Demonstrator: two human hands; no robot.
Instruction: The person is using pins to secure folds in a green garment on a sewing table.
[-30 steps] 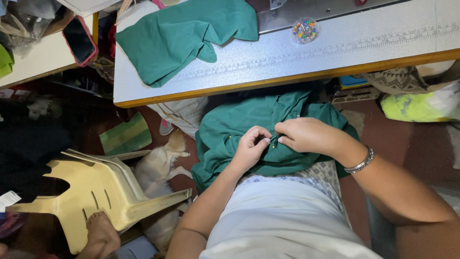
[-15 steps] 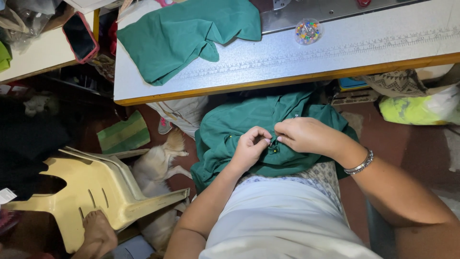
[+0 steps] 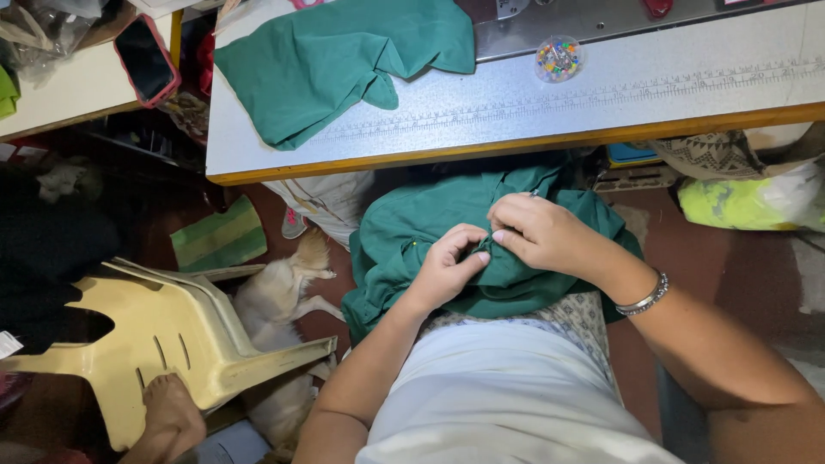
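Green garment (image 3: pixel 430 232) sits bunched in the lap, near side of the bench (image 3: pixel 601 103). Left hand (image 3: pixel 447 266) and right hand (image 3: pixel 537 232) are together, fingertips pinched on one fold at the middle. Best kept taut between the two pinches, working in short bites; a pin head shows at the left edge of the cloth. Room: bench edge close on the far side, dog (image 3: pixel 275 301) and yellow chair (image 3: pixel 163 335) to the left, open floor right.

Bare arms, a silver bracelet (image 3: pixel 646 297) on the right wrist, white top (image 3: pixel 507 395).
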